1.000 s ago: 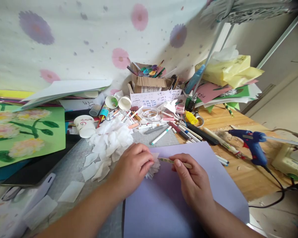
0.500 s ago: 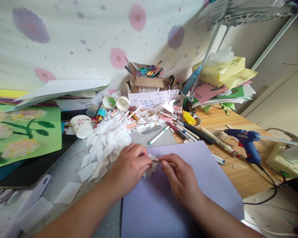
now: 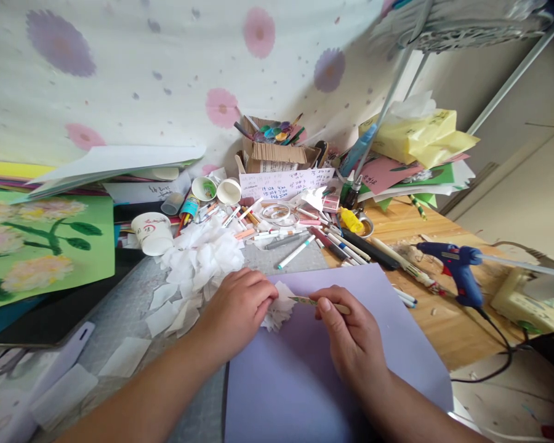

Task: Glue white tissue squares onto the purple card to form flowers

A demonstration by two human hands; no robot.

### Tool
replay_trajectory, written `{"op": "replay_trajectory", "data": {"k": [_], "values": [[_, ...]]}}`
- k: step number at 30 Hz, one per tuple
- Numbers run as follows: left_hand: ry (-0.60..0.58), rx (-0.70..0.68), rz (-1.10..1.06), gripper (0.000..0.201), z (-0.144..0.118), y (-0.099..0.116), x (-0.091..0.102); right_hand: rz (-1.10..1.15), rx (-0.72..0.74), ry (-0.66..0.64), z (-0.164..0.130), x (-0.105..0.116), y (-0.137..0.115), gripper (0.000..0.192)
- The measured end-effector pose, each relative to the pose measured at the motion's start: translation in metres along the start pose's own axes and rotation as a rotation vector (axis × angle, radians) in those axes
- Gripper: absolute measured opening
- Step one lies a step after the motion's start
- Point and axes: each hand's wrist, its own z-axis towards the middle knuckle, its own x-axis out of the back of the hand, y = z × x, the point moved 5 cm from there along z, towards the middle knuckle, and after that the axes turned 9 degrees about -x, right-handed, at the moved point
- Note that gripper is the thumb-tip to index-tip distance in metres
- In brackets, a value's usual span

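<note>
A ruffled cluster of white paper petals lies at the upper left of a lilac sheet. My left hand covers the cluster's left side, its fingers curled together and gripping the paper; the fingertips are partly hidden. In my right hand is a slim pointed tool, pale with a greenish patterned side, pinched between thumb and fingers. Its tip points left and reaches the right edge of the petals. Left of the sheet, a heap of loose white paper pieces spreads over the grey mat.
Behind the sheet lie many markers and a tape roll. A paper cup stands at the left, near a green flower picture. On the right, a blue glue gun rests on the wooden table with its cord trailing.
My right hand has drawn back slightly to the right, so more of the pointed tool shows. My left fingers have shifted a little left, uncovering more of the petals.
</note>
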Motion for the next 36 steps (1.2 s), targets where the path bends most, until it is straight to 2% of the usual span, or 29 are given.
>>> {"op": "replay_trajectory", "data": {"k": [8, 18, 25, 28, 33, 36], "values": [[0.022, 0.111, -0.019, 0.013, 0.0, -0.005, 0.002, -0.015, 0.026, -0.023, 0.0, -0.001, 0.0, 0.02], [0.185, 0.396, -0.187, 0.01, -0.006, -0.022, 0.014, -0.168, 0.037, -0.123, 0.005, -0.013, 0.001, 0.022], [0.208, 0.408, -0.213, 0.009, -0.007, -0.023, 0.018, -0.302, -0.008, -0.167, 0.005, -0.019, 0.007, 0.024], [0.207, 0.372, -0.21, 0.009, -0.006, -0.021, 0.017, -0.409, -0.006, -0.263, 0.017, -0.023, -0.004, 0.023], [0.186, 0.321, -0.211, 0.01, -0.008, -0.018, 0.015, -0.585, 0.057, -0.546, 0.047, -0.043, -0.027, 0.022], [0.172, 0.331, -0.225, 0.009, -0.01, -0.019, 0.014, -0.586, 0.095, -0.574, 0.06, -0.051, -0.024, 0.026]]}}
